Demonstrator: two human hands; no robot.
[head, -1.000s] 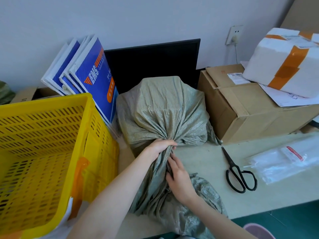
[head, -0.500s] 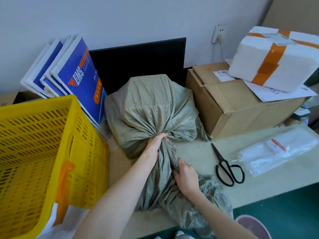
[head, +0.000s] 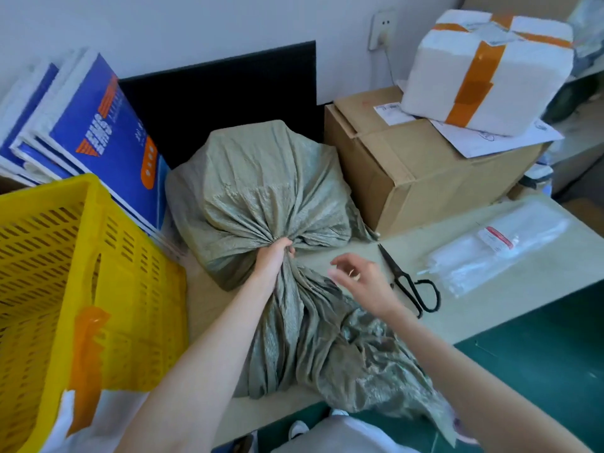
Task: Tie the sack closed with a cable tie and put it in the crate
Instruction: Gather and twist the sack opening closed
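A stuffed grey-green woven sack (head: 261,184) lies on its side on the table, its loose neck trailing toward me. My left hand (head: 274,256) is closed tight around the gathered neck right at the bulging body. To the right of the neck my right hand (head: 362,279) hovers above the table, fingers spread and holding nothing. A yellow slotted plastic crate (head: 81,279) stands at the left, open side up. A clear packet of white cable ties (head: 490,253) rests on the table at the right.
Black scissors (head: 408,282) lie between the sack and the packet. A brown cardboard box (head: 408,165) with a taped white parcel (head: 483,70) sits behind right. Blue folders (head: 98,125) and a black panel (head: 222,99) lean on the wall.
My right hand has let go of the sack's neck and lifted off to the right, opening its fingers. My left hand keeps its grip on the neck.
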